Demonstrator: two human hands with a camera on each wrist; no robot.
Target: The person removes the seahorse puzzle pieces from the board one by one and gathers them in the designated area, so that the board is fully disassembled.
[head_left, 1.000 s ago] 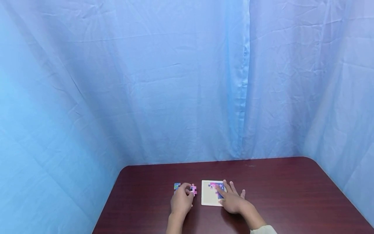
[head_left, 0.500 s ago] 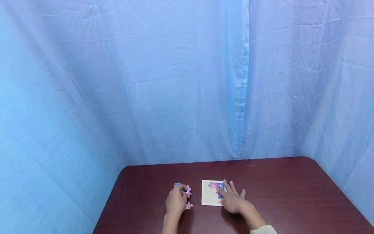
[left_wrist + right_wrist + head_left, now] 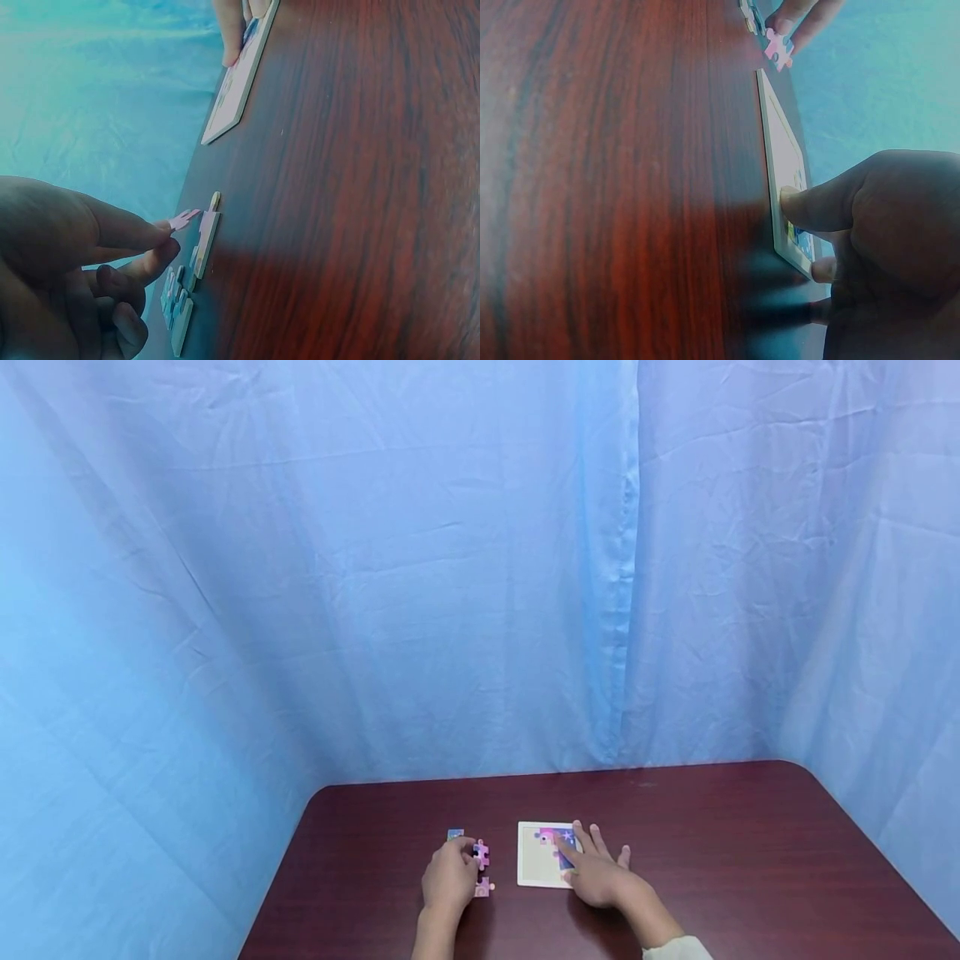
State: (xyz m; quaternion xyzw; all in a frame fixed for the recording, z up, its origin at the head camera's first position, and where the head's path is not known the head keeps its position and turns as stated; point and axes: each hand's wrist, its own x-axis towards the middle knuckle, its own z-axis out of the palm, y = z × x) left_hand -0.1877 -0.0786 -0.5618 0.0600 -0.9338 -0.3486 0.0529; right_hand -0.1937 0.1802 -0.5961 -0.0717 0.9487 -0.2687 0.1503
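Observation:
Between thumb and index finger, my left hand (image 3: 448,875) pinches a pink jigsaw piece (image 3: 482,855). The left wrist view shows this jigsaw piece (image 3: 184,219) raised just off the table, above other loose pieces (image 3: 206,240). My right hand (image 3: 600,872) rests on the right side of a white puzzle tray (image 3: 531,870), fingers spread and mostly straight. Its index finger touches the fitted pieces, partly hiding them. In the right wrist view its thumb (image 3: 802,208) presses on the tray near the edge. Pink and dark blue pieces (image 3: 567,836) fill part of the tray.
Loose on the table left of the tray lie a blue piece (image 3: 455,833) and a pink piece (image 3: 483,888); the left hand may hide others. The dark red wooden table (image 3: 720,843) has rounded far corners. Blue curtains (image 3: 450,610) hang behind and at both sides.
My left hand has moved left, away from the tray, carrying the pink jigsaw piece, and a loose pink piece has come into view below it. The right hand and tray have stayed still.

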